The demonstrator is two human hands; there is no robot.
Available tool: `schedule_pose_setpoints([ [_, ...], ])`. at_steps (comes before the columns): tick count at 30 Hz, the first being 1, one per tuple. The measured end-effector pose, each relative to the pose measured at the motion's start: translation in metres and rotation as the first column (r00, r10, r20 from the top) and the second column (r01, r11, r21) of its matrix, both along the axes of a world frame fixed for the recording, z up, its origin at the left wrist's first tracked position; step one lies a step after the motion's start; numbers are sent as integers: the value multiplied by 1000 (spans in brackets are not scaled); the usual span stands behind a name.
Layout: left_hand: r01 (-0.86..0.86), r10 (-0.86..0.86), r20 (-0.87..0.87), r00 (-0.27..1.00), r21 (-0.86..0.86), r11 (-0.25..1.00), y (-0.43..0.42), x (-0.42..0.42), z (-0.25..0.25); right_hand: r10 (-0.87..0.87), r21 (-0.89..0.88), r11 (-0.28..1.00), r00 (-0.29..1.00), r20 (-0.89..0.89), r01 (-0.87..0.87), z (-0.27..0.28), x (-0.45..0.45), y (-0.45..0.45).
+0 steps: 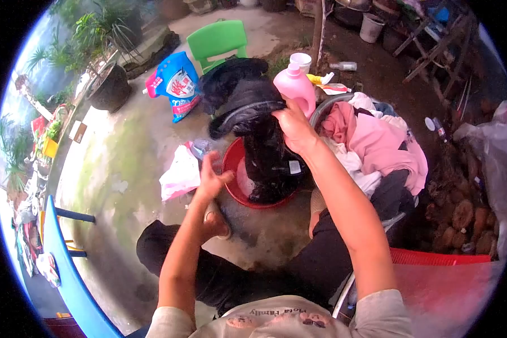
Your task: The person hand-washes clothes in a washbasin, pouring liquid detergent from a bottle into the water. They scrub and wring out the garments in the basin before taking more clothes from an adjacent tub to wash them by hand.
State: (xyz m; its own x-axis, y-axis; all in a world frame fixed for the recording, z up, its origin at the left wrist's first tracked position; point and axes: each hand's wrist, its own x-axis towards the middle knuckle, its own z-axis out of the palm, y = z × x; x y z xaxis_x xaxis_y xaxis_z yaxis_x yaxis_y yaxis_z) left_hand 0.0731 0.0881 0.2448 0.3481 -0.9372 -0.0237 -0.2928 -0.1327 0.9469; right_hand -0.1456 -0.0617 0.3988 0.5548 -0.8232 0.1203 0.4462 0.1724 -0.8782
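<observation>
My right hand (294,125) grips the edge of a black garment (253,112), holding it up over a red basin (235,186). The garment's lower part hangs down into the basin, and a small white label shows on it. My left hand (213,176) is to the left of the basin's rim, fingers apart, with nothing in it. Beside that hand lies a white and pink bag (181,173). To the right, a large tub (386,223) is heaped with pink, white and dark clothes (377,143).
A blue detergent bag (177,84) stands at the back left, near a green chair (217,42). Behind the garment are a pink bottle (296,87) and a white cup (301,61). A blue table edge (73,276) is at left, a red rack (439,258) at right.
</observation>
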Motion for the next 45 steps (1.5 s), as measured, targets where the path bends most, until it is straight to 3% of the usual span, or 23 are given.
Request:
schedule_pose_setpoints([
  [1, 38, -43, -70, 997, -72, 997, -3, -10, -28, 19, 37, 999, 995, 94, -22, 10, 1, 0],
  [3, 105, -73, 204, 976, -152, 983, -19, -33, -73, 41, 116, 990, 961, 272, -75, 27, 0, 3],
  [8, -58, 50, -51, 997, -188, 980, -103, -92, -77, -48, 265, 960, 872, 486, -95, 68, -19, 6],
  [14, -122, -16, -374, 927, -342, 932, -90, -58, 12, -235, 283, 937, 968, 83, 203, 37, -57, 9],
  [17, -103, -77, -422, 904, -388, 916, -64, -39, 55, -215, 242, 938, 963, -160, 249, -82, -49, -23],
  [18, -94, -111, -453, 885, -405, 909, -60, -37, 64, -187, 155, 951, 894, -407, 269, -154, -48, -36],
  [19, -85, -166, -526, 834, -420, 904, -60, -37, 71, -39, 221, 964, 901, -433, 148, -188, -49, -30],
  [20, -107, -230, -778, 585, -355, 929, -60, -38, 78, -33, 329, 920, 879, -476, 212, -204, -43, -15],
  [21, -104, -254, -932, 259, -288, 952, -64, -39, 78, 146, 534, 843, 933, -329, 57, -259, -47, -16],
  [22, -46, -340, -918, 201, -356, 933, -73, -40, 58, 172, 662, 739, 916, -363, 123, -210, -44, 11],
  [23, -15, -250, -947, 202, -258, 966, -79, -45, 40, 60, 695, 661, 904, -424, 282, -241, -34, 23],
  [26, 5, -115, -979, 170, -116, 993, -72, -91, -20, -90, 806, 523, 958, -271, 277, -253, -28, 40],
  [27, 32, -142, -676, 723, -173, 984, -67, -100, -57, -106, 790, 590, 985, -133, 170, -242, -31, 41],
  [28, 242, -317, -378, 870, -233, 942, -57, -98, -58, -136, 736, 653, 984, -118, 178, -249, -32, 36],
  [30, 377, -362, -263, 895, 10, 926, -37, -70, -112, -191, 670, 669, 945, -265, 323, -302, -40, 22],
  [33, 198, -128, -235, 964, 304, 932, -17, -14, -179, -228, 73, 904, 618, -753, 422, -305, -39, 14],
  [34, 128, -23, -307, 951, 325, 937, -20, -3, -173, -391, -272, 910, 428, -814, 313, -309, -33, 13],
  [35, 56, 170, -482, 859, 419, 906, -24, 6, -168, -485, -420, 874, 387, -784, 244, -315, -24, 9],
  [36, 71, 64, -354, 933, 356, 932, -32, 15, -193, -458, -422, 889, 347, -818, 179, -310, -10, 6],
  [38, -54, -43, 245, 969, 378, 924, -38, -7, -233, -388, -399, 917, 271, -881, 16, -305, 15, 2],
  [40, -204, -39, 399, 916, 547, 812, -62, -56, -168, -389, -409, 901, 145, -910, -147, -326, 33, 18],
  [42, -288, -57, 608, 792, 454, 843, -49, -79, -194, -448, -444, 853, 53, -892, -274, -353, 33, 35],
  [45, -296, -65, 646, 760, 434, 851, -69, -76, -206, -529, -476, 803, -61, -846, -359, -378, 38, 31],
])
